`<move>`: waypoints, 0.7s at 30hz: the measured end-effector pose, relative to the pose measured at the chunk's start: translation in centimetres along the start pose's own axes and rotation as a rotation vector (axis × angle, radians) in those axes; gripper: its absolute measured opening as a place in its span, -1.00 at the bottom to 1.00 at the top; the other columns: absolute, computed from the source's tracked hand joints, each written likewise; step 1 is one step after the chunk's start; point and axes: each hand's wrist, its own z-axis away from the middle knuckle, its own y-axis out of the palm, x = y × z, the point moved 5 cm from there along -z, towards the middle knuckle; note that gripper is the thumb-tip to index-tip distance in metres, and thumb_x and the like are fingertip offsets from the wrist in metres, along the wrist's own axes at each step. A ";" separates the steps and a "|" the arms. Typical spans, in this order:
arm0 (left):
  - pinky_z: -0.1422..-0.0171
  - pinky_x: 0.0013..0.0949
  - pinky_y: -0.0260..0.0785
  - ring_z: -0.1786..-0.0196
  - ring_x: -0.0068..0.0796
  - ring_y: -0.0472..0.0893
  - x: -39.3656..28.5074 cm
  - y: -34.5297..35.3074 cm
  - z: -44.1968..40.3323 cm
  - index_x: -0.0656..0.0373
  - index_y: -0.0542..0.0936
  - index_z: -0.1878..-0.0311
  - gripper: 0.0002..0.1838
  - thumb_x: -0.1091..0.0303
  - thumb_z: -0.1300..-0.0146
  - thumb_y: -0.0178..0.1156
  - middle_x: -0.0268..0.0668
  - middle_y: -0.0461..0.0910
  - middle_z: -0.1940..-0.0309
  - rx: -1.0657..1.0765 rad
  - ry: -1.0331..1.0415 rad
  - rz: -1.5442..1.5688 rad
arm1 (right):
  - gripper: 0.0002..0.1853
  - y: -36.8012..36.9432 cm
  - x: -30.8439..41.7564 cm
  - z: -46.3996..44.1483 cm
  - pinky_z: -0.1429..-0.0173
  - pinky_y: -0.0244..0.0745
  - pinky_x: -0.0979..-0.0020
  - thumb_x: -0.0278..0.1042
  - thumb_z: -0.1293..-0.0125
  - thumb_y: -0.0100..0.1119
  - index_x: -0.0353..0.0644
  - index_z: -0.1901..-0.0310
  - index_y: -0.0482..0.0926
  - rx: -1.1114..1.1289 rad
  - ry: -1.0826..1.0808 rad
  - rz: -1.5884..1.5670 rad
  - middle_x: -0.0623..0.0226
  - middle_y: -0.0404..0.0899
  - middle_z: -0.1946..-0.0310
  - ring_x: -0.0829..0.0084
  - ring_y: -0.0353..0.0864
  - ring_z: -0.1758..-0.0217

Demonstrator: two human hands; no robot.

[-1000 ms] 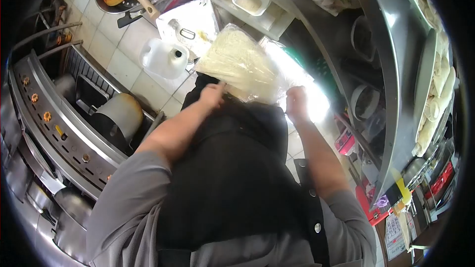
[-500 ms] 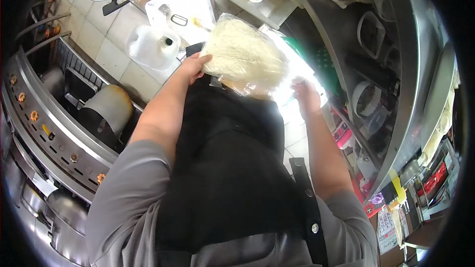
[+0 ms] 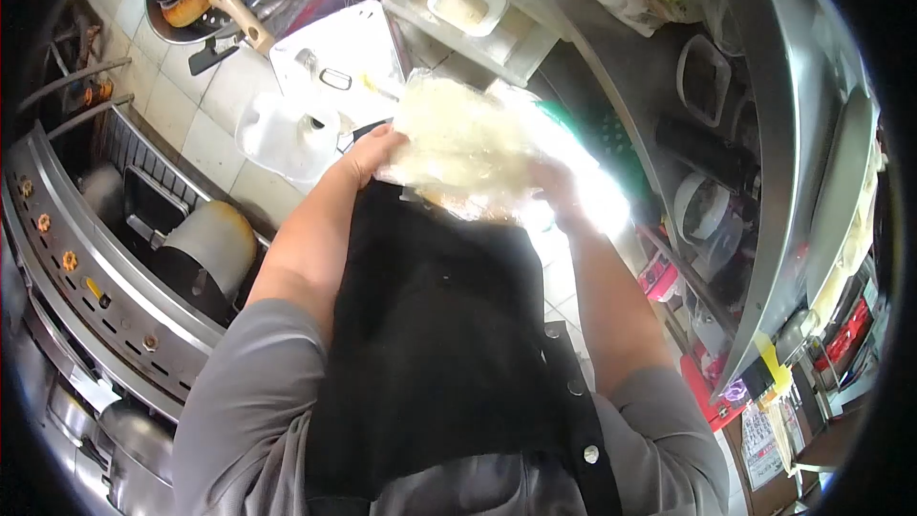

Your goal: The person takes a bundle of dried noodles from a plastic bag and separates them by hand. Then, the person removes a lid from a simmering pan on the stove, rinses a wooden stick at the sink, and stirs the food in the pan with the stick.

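A clear plastic bag of pale, thin noodle-like strands is held up in front of my black apron. My left hand is closed on the bag's left edge, thumb on top. At the opposite edge, my right hand grips the bag; glare and blur wash out its fingers. Something orange-brown shows through the plastic along the lower edge. Just beyond the left hand are a white translucent jug and a white lid with a handle.
A stove front with knobs curves along the left. A pan with a wooden-handled tool lies at upper left. A tub holding a white container stands at the top. On the right, a steel counter edge overhangs shelved containers.
The bag has tilted and come slightly lower and nearer to me. My right hand has moved left, onto the bag's edge. My left hand keeps its grip. The camera view has shifted slightly.
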 end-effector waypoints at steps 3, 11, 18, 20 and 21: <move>-0.14 -0.30 0.45 -0.01 -0.39 0.61 -2.2 0.1 -1.2 0.29 0.51 -0.13 -0.46 0.05 -0.25 0.25 -0.18 0.62 0.04 -0.101 -0.011 -0.042 | -0.55 -0.9 -0.1 -0.5 0.15 0.46 0.32 -0.04 -0.31 0.18 -0.20 -0.07 0.49 -0.117 -0.114 0.071 0.27 0.56 0.13 0.41 0.54 0.12; 0.11 -0.31 0.55 0.23 -0.35 0.67 -2.3 1.3 -2.4 0.34 0.50 -0.06 -0.52 0.26 -0.15 0.37 -0.13 0.63 0.11 -0.085 -0.027 -0.138 | -0.44 -4.7 2.6 0.8 -0.08 0.38 0.18 -0.04 -0.36 0.06 -0.22 -0.27 0.33 -0.236 0.224 -0.331 0.24 0.50 -0.05 0.34 0.51 -0.02; -0.15 -0.26 0.47 -0.04 -0.32 0.61 -3.2 3.3 -1.0 0.25 0.42 -0.22 -0.48 0.51 -0.14 0.21 -0.18 0.59 -0.02 0.078 0.035 0.014 | -0.75 -1.2 6.3 2.3 0.20 0.44 0.56 -0.51 -0.17 0.20 -0.29 0.09 0.60 -0.127 0.036 0.157 0.39 0.61 0.34 0.57 0.53 0.37; -0.23 -0.27 0.42 -0.11 -0.32 0.57 -3.6 3.6 -0.2 0.23 0.40 -0.25 -0.45 0.55 -0.12 0.19 -0.19 0.58 -0.06 0.110 0.037 0.014 | -0.81 -1.8 5.3 2.8 0.17 0.46 0.53 -0.53 -0.20 0.16 -0.29 0.13 0.59 -0.152 -0.015 0.073 0.38 0.61 0.33 0.55 0.55 0.35; -0.24 -0.28 0.41 -0.12 -0.33 0.57 -4.0 3.8 0.3 0.23 0.40 -0.25 -0.43 0.56 -0.11 0.19 -0.20 0.58 -0.06 0.137 0.068 0.012 | -0.84 -2.1 5.3 3.4 0.15 0.48 0.51 -0.55 -0.21 0.13 -0.29 0.17 0.58 -0.175 -0.033 -0.004 0.37 0.61 0.33 0.54 0.56 0.33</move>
